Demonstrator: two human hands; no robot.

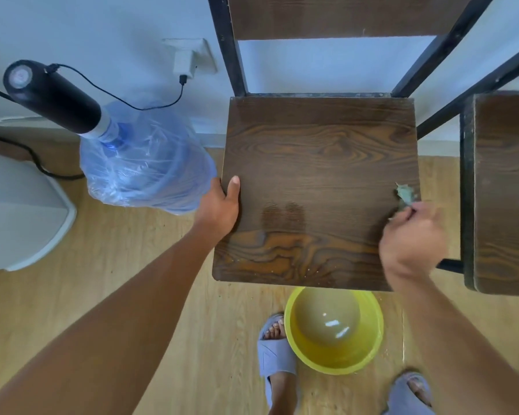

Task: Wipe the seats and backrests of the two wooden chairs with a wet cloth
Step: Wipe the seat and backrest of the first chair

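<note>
A dark wooden chair seat (318, 163) on a black metal frame fills the middle of the head view; its backrest (336, 16) rises at the top. My left hand (219, 208) grips the seat's left edge, thumb on top. My right hand (411, 238), blurred, is closed on a small greenish wet cloth (404, 193) pressed at the seat's right edge. A damp streak shows near the seat's front middle. The second wooden chair (504, 187) stands close on the right, only its seat's left part in view.
A yellow basin (291, 339) of murky water sits on the wood floor under the seat's front edge, between my two slippered feet. A blue water jug (150, 166) with a black pump and cable stands left, near a white appliance (15, 217). The wall is close behind.
</note>
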